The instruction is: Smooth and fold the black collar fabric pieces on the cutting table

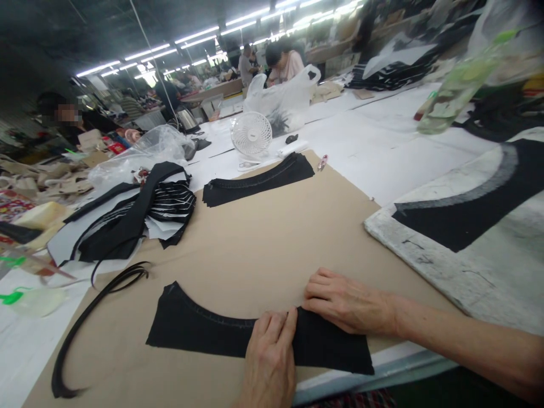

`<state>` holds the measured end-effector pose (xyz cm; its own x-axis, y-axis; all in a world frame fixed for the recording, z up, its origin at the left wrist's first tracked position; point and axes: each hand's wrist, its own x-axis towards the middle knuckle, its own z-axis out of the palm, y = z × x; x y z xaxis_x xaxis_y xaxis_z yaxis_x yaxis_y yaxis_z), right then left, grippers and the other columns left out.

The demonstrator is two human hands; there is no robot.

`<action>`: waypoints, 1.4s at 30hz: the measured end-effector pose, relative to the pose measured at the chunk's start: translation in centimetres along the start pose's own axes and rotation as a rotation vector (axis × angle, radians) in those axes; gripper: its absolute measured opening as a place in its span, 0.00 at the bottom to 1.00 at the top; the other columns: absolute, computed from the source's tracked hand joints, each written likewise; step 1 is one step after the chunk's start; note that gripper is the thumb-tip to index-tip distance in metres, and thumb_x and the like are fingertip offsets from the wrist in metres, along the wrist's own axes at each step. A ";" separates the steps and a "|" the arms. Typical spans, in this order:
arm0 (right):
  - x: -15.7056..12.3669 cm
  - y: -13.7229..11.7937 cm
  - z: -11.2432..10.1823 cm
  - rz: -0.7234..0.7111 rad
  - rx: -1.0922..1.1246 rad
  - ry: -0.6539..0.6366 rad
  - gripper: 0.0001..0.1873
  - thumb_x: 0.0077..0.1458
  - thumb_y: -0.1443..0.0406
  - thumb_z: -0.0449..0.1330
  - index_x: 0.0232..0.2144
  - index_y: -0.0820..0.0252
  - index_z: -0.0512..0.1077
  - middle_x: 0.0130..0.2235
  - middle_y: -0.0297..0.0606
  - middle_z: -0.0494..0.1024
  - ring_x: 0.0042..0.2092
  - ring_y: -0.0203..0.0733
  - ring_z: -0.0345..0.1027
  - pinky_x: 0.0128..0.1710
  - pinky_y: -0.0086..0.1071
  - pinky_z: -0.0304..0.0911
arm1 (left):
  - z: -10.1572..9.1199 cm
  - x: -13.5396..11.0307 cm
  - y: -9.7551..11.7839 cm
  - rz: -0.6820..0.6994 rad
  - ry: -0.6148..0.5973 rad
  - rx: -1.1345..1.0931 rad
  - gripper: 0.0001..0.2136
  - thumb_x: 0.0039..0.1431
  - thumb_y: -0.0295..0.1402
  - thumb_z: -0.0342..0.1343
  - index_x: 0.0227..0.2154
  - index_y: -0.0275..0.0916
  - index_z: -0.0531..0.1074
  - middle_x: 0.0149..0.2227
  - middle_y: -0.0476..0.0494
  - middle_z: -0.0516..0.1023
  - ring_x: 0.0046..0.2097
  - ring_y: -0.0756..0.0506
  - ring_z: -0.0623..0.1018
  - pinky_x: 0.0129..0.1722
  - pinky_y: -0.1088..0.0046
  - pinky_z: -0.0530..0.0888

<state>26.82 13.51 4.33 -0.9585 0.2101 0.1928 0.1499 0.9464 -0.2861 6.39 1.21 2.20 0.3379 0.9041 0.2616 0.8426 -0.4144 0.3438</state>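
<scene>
A curved black fabric piece [199, 328] lies on the tan paper sheet [263, 238] near the table's front edge. My left hand [270, 357] rests flat on the middle of this piece, fingers together and stretched out. My right hand [344, 303] lies beside it, fingers extended and pressing the piece's upper edge at its right part. Neither hand grips anything. A thin black strip [91, 309] curls on the paper to the left.
A stack of curved black pieces [259, 181] lies at the paper's far end. A pile of black and striped cloth [131, 218] sits at left, a small white fan [250, 136] and plastic bags behind. A grey board with a black shape [467, 226] lies right. Other people work far back.
</scene>
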 end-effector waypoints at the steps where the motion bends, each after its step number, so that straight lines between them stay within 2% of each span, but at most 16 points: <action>1: 0.0 0.1 -0.1 0.003 0.005 -0.006 0.13 0.63 0.71 0.46 0.41 0.61 0.70 0.35 0.39 0.70 0.36 0.42 0.58 0.39 0.36 0.50 | -0.1 0.1 0.1 -0.015 -0.017 -0.006 0.23 0.60 0.19 0.41 0.58 0.31 0.61 0.41 0.38 0.73 0.41 0.42 0.70 0.41 0.63 0.74; 5: -0.3 0.3 -0.5 0.012 0.018 -0.016 0.12 0.63 0.71 0.46 0.39 0.61 0.70 0.35 0.39 0.70 0.36 0.41 0.58 0.38 0.36 0.51 | -0.1 0.3 0.4 -0.035 -0.043 0.019 0.23 0.59 0.18 0.42 0.58 0.32 0.63 0.39 0.39 0.73 0.40 0.43 0.70 0.41 0.63 0.74; 12: -0.9 0.7 -0.5 -0.025 -0.024 -0.021 0.11 0.62 0.71 0.48 0.39 0.61 0.69 0.35 0.39 0.70 0.36 0.41 0.58 0.39 0.36 0.50 | 0.4 0.2 0.3 0.073 0.055 0.211 0.22 0.58 0.18 0.43 0.55 0.33 0.67 0.37 0.41 0.73 0.38 0.44 0.72 0.40 0.67 0.74; 16: -0.9 0.7 -0.3 -0.040 -0.056 -0.029 0.09 0.61 0.71 0.49 0.36 0.61 0.69 0.35 0.39 0.70 0.36 0.41 0.58 0.39 0.36 0.50 | 0.5 0.3 0.2 0.104 0.122 0.297 0.23 0.57 0.16 0.42 0.53 0.34 0.68 0.44 0.38 0.73 0.44 0.42 0.73 0.43 0.65 0.73; 18: -0.8 0.7 -0.3 -0.048 -0.079 -0.036 0.09 0.61 0.71 0.49 0.36 0.61 0.69 0.35 0.38 0.70 0.36 0.41 0.58 0.39 0.37 0.50 | 0.4 0.3 0.2 0.096 0.084 0.252 0.23 0.56 0.16 0.42 0.53 0.34 0.67 0.44 0.37 0.73 0.44 0.42 0.73 0.44 0.65 0.73; 20: -0.7 0.6 -0.6 -0.043 -0.090 -0.037 0.09 0.61 0.71 0.49 0.35 0.60 0.68 0.34 0.38 0.70 0.36 0.41 0.58 0.39 0.37 0.50 | 0.1 0.6 0.3 0.051 0.011 0.151 0.23 0.57 0.17 0.42 0.54 0.34 0.66 0.41 0.39 0.74 0.41 0.43 0.73 0.42 0.65 0.74; 22: -0.7 0.4 -1.0 -0.016 -0.071 -0.039 0.09 0.61 0.71 0.49 0.34 0.59 0.68 0.34 0.38 0.70 0.35 0.41 0.58 0.39 0.37 0.49 | -0.2 1.1 0.5 -0.002 -0.012 0.046 0.21 0.59 0.18 0.41 0.53 0.35 0.67 0.39 0.39 0.74 0.39 0.44 0.73 0.40 0.65 0.74; 26: -0.7 0.0 -1.9 0.096 0.035 -0.045 0.08 0.59 0.69 0.53 0.41 0.58 0.67 0.38 0.37 0.70 0.39 0.42 0.60 0.42 0.37 0.50 | -0.5 2.8 1.3 -0.104 0.001 -0.101 0.19 0.61 0.20 0.43 0.53 0.37 0.67 0.40 0.39 0.73 0.42 0.44 0.72 0.42 0.64 0.74; 31: -1.1 0.2 -2.5 0.257 0.154 -0.056 0.12 0.53 0.66 0.62 0.41 0.59 0.67 0.41 0.37 0.72 0.43 0.43 0.61 0.45 0.38 0.51 | -0.3 4.7 2.2 -0.240 -0.115 -0.271 0.21 0.55 0.17 0.45 0.50 0.38 0.69 0.42 0.41 0.72 0.45 0.44 0.71 0.47 0.64 0.72; 34: -1.2 0.6 -2.9 0.285 0.181 -0.077 0.12 0.52 0.67 0.63 0.40 0.58 0.67 0.40 0.36 0.73 0.43 0.43 0.63 0.44 0.38 0.51 | -0.2 5.2 2.3 -0.246 -0.134 -0.330 0.24 0.52 0.15 0.44 0.49 0.39 0.70 0.41 0.43 0.72 0.45 0.44 0.71 0.47 0.65 0.72; 37: -1.0 1.0 -3.2 0.281 0.198 -0.093 0.08 0.52 0.69 0.61 0.37 0.57 0.69 0.38 0.34 0.73 0.42 0.41 0.63 0.42 0.37 0.50 | -0.1 5.5 2.3 -0.230 -0.132 -0.347 0.24 0.51 0.14 0.43 0.47 0.40 0.72 0.39 0.43 0.73 0.43 0.45 0.71 0.46 0.66 0.72; 42: -1.2 1.6 -3.1 0.228 0.147 -0.087 0.04 0.55 0.71 0.58 0.33 0.58 0.69 0.36 0.33 0.72 0.40 0.39 0.63 0.39 0.35 0.49 | 0.0 5.4 2.8 -0.194 -0.126 -0.293 0.25 0.51 0.14 0.41 0.48 0.39 0.71 0.40 0.41 0.72 0.43 0.44 0.71 0.45 0.67 0.73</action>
<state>29.00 15.51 6.52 -0.9223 0.3854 0.0281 0.3331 0.8300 -0.4473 10.60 4.96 4.63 0.2482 0.9669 0.0590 0.7464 -0.2297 0.6245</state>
